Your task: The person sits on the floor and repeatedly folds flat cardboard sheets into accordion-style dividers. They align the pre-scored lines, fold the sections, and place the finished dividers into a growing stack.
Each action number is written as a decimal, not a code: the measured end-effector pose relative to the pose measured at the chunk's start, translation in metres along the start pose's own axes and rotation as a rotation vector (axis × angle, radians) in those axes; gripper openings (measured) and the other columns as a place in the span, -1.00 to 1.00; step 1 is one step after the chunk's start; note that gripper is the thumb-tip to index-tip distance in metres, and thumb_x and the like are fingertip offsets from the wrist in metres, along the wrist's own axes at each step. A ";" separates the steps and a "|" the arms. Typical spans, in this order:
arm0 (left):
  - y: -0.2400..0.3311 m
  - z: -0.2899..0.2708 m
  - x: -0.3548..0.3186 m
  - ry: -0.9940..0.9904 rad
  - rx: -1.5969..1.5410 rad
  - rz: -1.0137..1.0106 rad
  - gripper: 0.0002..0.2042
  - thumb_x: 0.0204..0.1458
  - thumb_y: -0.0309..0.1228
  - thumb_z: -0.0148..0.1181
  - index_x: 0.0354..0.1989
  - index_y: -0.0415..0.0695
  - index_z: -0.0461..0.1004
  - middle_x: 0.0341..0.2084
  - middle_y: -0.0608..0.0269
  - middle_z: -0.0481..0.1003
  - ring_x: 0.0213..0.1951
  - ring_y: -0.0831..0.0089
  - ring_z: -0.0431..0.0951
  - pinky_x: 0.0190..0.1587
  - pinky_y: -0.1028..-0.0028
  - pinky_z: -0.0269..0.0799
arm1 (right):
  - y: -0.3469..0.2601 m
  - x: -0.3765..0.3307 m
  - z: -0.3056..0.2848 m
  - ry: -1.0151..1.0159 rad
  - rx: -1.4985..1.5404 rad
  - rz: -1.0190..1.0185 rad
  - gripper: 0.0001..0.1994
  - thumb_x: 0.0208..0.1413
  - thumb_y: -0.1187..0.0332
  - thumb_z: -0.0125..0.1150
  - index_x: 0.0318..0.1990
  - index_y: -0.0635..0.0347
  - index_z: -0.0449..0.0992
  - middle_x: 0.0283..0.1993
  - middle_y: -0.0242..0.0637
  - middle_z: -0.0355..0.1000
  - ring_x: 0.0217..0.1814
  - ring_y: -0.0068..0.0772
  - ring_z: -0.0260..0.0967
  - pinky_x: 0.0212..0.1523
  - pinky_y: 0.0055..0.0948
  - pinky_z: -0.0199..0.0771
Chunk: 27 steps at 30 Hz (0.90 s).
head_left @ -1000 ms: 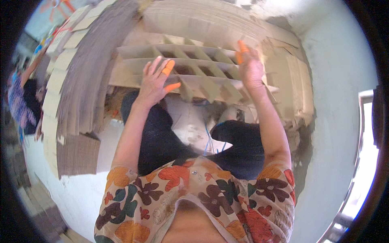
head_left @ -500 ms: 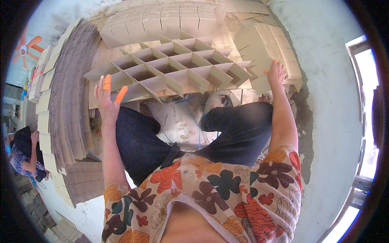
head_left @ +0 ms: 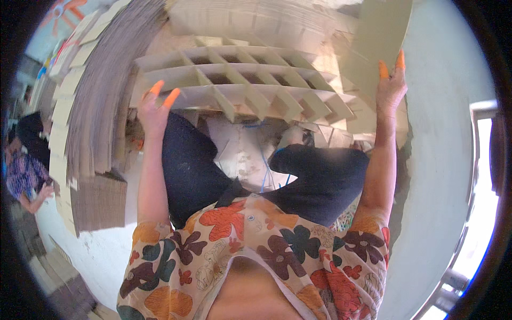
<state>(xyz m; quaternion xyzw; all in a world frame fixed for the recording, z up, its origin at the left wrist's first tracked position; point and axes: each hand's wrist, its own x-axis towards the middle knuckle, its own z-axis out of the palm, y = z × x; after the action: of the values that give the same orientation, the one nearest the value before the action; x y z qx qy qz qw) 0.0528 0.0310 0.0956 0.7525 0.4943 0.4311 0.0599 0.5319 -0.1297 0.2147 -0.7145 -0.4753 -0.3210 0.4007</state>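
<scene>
Now the cardboard divider grid [head_left: 240,88] spans between left hand [head_left: 152,114] and right hand [head_left: 391,90] — touching the left.

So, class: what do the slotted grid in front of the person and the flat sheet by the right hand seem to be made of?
Grid: looks like matte tan cardboard, thin interlocking strips forming open cells.
Flat sheet: probably the same cardboard, plain, dull and unprinted.
The orange tips on the right hand could be rubber finger covers; hard to tell.

Flat cardboard sheet [head_left: 376,42] runs off the top edge; its top is unseen.
</scene>
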 end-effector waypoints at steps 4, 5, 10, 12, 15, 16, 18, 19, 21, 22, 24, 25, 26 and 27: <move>-0.014 0.010 0.000 0.062 -0.045 0.043 -0.70 -0.17 -0.36 0.39 -0.22 -0.13 0.56 -0.30 0.11 0.54 -0.20 0.23 0.52 -0.15 0.37 0.44 | -0.115 0.013 0.025 -0.449 0.376 0.027 -0.43 -0.08 0.33 0.39 0.16 0.09 0.38 -0.38 -0.06 0.48 -0.50 -0.55 0.33 -0.40 -0.47 0.42; -0.019 0.009 0.000 0.029 -0.050 0.018 -0.72 -0.16 -0.38 0.38 -0.22 -0.12 0.56 -0.31 0.11 0.55 -0.21 0.23 0.52 -0.16 0.36 0.44 | -0.146 0.008 0.034 -0.528 0.378 -0.053 -0.42 -0.06 0.41 0.36 0.19 0.10 0.36 -0.37 -0.20 0.45 -0.47 -0.62 0.21 -0.35 -0.57 0.38; -0.038 0.014 -0.003 -0.073 -0.160 0.020 -0.84 -0.16 -0.56 0.29 -0.35 -0.13 0.55 -0.44 0.21 0.56 -0.34 0.32 0.51 -0.27 0.42 0.43 | -0.241 -0.029 0.098 -0.653 0.634 -0.259 -0.41 -0.09 0.52 0.34 0.17 0.21 0.35 -0.19 -0.12 0.50 -0.23 -0.40 0.41 -0.13 -0.44 0.43; -0.040 0.016 -0.003 -0.064 -0.225 0.037 -0.87 -0.17 -0.63 0.24 -0.42 -0.16 0.51 -0.47 0.24 0.56 -0.38 0.36 0.52 -0.29 0.45 0.43 | -0.264 -0.039 0.117 -0.685 0.690 -0.283 -0.43 -0.10 0.53 0.33 0.16 0.25 0.34 -0.10 -0.02 0.48 -0.10 -0.24 0.46 -0.07 -0.36 0.42; -0.035 0.011 -0.002 -0.060 -0.170 0.067 -0.88 -0.17 -0.63 0.24 -0.43 -0.17 0.50 -0.47 0.23 0.56 -0.37 0.32 0.52 -0.30 0.44 0.42 | -0.287 -0.046 0.129 -0.807 0.697 -0.235 -0.45 -0.10 0.54 0.30 0.14 0.31 0.34 -0.04 0.10 0.43 -0.01 -0.05 0.44 -0.04 -0.31 0.41; -0.035 0.010 0.000 -0.063 -0.171 0.065 -0.88 -0.17 -0.63 0.24 -0.43 -0.17 0.50 -0.48 0.23 0.56 -0.37 0.31 0.52 -0.30 0.43 0.42 | -0.294 -0.045 0.129 -0.824 0.667 -0.238 -0.45 -0.09 0.53 0.30 0.14 0.32 0.34 -0.06 0.11 0.43 -0.03 -0.02 0.44 -0.05 -0.30 0.41; -0.034 0.009 0.000 -0.070 -0.177 0.059 -0.88 -0.17 -0.63 0.23 -0.43 -0.17 0.50 -0.48 0.22 0.56 -0.37 0.29 0.52 -0.30 0.42 0.42 | -0.300 -0.045 0.132 -0.811 0.651 -0.278 -0.51 -0.11 0.52 0.29 0.05 0.36 0.36 -0.17 0.16 0.43 -0.11 0.06 0.43 -0.12 -0.24 0.42; -0.034 0.008 0.000 -0.068 -0.190 0.059 -0.88 -0.17 -0.63 0.23 -0.43 -0.17 0.50 -0.48 0.22 0.56 -0.37 0.29 0.52 -0.30 0.41 0.42 | -0.301 -0.046 0.137 -0.779 0.667 -0.315 -0.56 -0.14 0.52 0.29 -0.03 0.39 0.39 -0.25 0.18 0.43 -0.17 0.11 0.43 -0.17 -0.18 0.43; -0.033 0.008 0.000 -0.065 -0.216 0.059 -0.88 -0.17 -0.63 0.23 -0.42 -0.17 0.51 -0.49 0.21 0.55 -0.38 0.27 0.52 -0.30 0.38 0.42 | -0.304 -0.046 0.142 -0.768 0.665 -0.350 -0.64 -0.16 0.52 0.29 -0.14 0.42 0.42 -0.36 0.20 0.42 -0.24 0.16 0.43 -0.24 -0.12 0.44; -0.033 0.009 0.001 -0.070 -0.219 0.056 -0.88 -0.18 -0.62 0.23 -0.42 -0.17 0.51 -0.49 0.20 0.55 -0.37 0.26 0.52 -0.30 0.37 0.42 | -0.306 -0.044 0.142 -0.788 0.647 -0.349 -0.66 -0.17 0.52 0.29 -0.17 0.41 0.42 -0.38 0.20 0.42 -0.26 0.17 0.43 -0.25 -0.11 0.44; -0.033 0.009 0.002 -0.078 -0.222 0.049 -0.87 -0.18 -0.62 0.24 -0.42 -0.18 0.51 -0.48 0.19 0.55 -0.37 0.24 0.51 -0.30 0.35 0.42 | -0.312 -0.042 0.142 -0.849 0.585 -0.345 -0.62 -0.13 0.49 0.28 -0.09 0.37 0.40 -0.32 0.18 0.42 -0.22 0.14 0.42 -0.22 -0.14 0.43; -0.034 0.010 0.001 -0.073 -0.207 0.065 -0.88 -0.18 -0.62 0.24 -0.42 -0.18 0.51 -0.49 0.18 0.55 -0.37 0.23 0.51 -0.30 0.35 0.42 | -0.315 -0.041 0.141 -0.888 0.540 -0.342 -0.55 -0.10 0.46 0.28 0.01 0.33 0.37 -0.24 0.17 0.42 -0.17 0.12 0.42 -0.17 -0.17 0.41; -0.034 0.009 0.002 -0.068 -0.190 0.084 -0.88 -0.18 -0.62 0.25 -0.42 -0.19 0.51 -0.49 0.18 0.55 -0.37 0.23 0.51 -0.30 0.35 0.41 | -0.318 -0.040 0.141 -0.925 0.497 -0.338 -0.48 -0.07 0.43 0.28 0.12 0.29 0.35 -0.16 0.16 0.43 -0.11 0.09 0.41 -0.12 -0.21 0.40; -0.034 0.009 0.003 -0.063 -0.172 0.103 -0.88 -0.18 -0.61 0.25 -0.42 -0.19 0.51 -0.49 0.18 0.55 -0.36 0.22 0.50 -0.30 0.35 0.41 | -0.318 -0.043 0.144 -0.913 0.506 -0.350 -0.49 -0.07 0.43 0.27 0.11 0.29 0.35 -0.16 0.16 0.43 -0.11 0.10 0.40 -0.12 -0.20 0.40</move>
<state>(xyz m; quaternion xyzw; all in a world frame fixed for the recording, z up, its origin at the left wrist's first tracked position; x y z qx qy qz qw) 0.0357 0.0538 0.0741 0.7821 0.4141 0.4506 0.1177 0.2305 0.0510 0.1961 -0.5731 -0.7747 0.0838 0.2538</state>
